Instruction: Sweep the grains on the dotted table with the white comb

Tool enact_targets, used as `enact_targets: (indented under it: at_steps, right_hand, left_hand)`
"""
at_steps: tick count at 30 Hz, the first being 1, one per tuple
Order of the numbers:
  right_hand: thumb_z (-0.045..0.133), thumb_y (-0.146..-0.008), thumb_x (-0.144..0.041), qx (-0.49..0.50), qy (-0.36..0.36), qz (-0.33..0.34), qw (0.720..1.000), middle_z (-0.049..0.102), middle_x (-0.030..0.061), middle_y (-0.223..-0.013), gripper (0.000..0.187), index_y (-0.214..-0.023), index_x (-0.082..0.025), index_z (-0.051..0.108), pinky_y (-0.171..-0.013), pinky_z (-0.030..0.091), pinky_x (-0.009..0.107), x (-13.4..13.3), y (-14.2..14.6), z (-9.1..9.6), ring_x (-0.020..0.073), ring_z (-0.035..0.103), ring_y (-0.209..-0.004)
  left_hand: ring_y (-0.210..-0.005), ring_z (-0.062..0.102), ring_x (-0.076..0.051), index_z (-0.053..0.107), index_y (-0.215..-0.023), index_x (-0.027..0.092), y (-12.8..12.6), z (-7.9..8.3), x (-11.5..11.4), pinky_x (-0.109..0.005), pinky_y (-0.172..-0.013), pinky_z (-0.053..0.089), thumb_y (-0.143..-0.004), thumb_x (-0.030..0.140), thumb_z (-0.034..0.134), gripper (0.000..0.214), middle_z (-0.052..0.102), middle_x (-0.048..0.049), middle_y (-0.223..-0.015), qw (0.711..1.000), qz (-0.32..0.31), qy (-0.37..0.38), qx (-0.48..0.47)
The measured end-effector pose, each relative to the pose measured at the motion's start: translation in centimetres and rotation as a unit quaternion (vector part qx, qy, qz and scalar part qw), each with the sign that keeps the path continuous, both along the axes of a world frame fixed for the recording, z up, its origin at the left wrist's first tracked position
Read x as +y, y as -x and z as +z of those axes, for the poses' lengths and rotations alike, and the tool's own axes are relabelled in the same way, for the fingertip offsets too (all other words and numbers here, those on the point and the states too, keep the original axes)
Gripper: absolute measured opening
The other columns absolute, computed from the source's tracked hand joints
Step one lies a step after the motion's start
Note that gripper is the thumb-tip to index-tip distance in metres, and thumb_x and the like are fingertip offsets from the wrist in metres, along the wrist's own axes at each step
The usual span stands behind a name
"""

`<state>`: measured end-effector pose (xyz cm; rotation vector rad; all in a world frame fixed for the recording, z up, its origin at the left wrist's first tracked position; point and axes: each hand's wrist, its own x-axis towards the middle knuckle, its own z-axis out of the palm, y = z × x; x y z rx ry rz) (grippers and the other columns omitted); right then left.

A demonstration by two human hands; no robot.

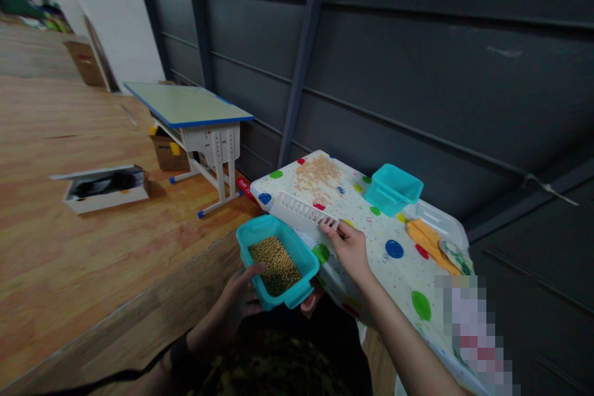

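My left hand (242, 292) grips the near left side of a teal plastic box (304, 253), its thumb over the rim. Inside lie many small round yellowish beans (273, 257), with a darker greenish patch at the near end. The box is held at the table's front edge, above my lap. In my right hand (350, 247) is the right end of a white plastic strip with a row of slots (297, 213), pinched between thumb and fingers. The strip stands on its long side on the table, just beyond the box. Pale small pieces (319, 174) lie scattered behind it.
A spotted cloth covers the table (380, 278). Toward its back right stand a second teal box (393, 189), a clear tray (439, 219) and an orange cloth (429, 241). A dark panelled wall (394, 62) rises behind. Further left are a desk (190, 105) and an open white carton (106, 192).
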<state>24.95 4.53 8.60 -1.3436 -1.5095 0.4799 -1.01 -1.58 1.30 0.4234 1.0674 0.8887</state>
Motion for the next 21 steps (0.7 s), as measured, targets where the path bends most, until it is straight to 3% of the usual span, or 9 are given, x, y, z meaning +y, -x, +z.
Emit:
enact_targets:
  at_steps: [6, 8, 15, 21]
  right_hand:
    - [0.075, -0.084, -0.066, 0.048, -0.068, -0.133, 0.988, 0.058, -0.0010, -0.059, 0.048, -0.067, -0.022, 0.067, -0.060, 0.040, 0.030, 2.2, -3.1, 1.1, 0.0175, 0.048, -0.062]
    - [0.075, -0.083, -0.069, 0.071, -0.080, -0.150, 0.983, 0.063, 0.0007, -0.063, 0.049, -0.072, -0.021, 0.071, -0.063, 0.043, 0.031, 3.3, -4.1, 1.4, 0.0189, 0.052, -0.064]
    - [0.087, -0.071, -0.064, 0.138, 0.037, -0.003, 0.990, 0.084, 0.0102, -0.088, 0.054, -0.097, -0.017, 0.085, -0.068, 0.054, 0.036, 5.1, -3.5, 0.4, 0.0254, 0.069, -0.074]
    - [0.091, -0.066, -0.062, 0.192, 0.031, -0.038, 0.980, 0.084, 0.0104, -0.088, 0.056, -0.097, -0.016, 0.085, -0.066, 0.054, 0.036, 6.2, -4.3, 0.4, 0.0242, 0.069, -0.071]
  left_hand:
    - [-0.121, 0.081, -0.043, 0.063, -0.140, 0.018, 0.0, -0.9, 0.2, -0.053, -0.099, 0.068, -0.080, 0.057, 0.086, 0.075, 0.084, -0.0214, -0.132, 1.000, -0.005, 0.006, 0.003]
    - [-0.120, 0.082, -0.042, 0.064, -0.139, 0.018, 0.0, -1.3, 0.3, -0.053, -0.100, 0.068, -0.082, 0.056, 0.086, 0.073, 0.085, -0.0200, -0.128, 1.000, -0.006, 0.005, 0.005]
    - [-0.119, 0.081, -0.042, 0.061, -0.142, 0.018, 0.1, -1.2, 0.3, -0.051, -0.097, 0.069, -0.080, 0.056, 0.087, 0.077, 0.085, -0.0199, -0.128, 1.000, 0.001, 0.010, 0.010]
    - [-0.117, 0.082, -0.043, 0.059, -0.143, 0.017, 0.1, -1.7, 0.5, -0.052, -0.095, 0.070, -0.077, 0.059, 0.089, 0.084, 0.084, -0.0211, -0.130, 1.000, 0.006, 0.024, 0.010]
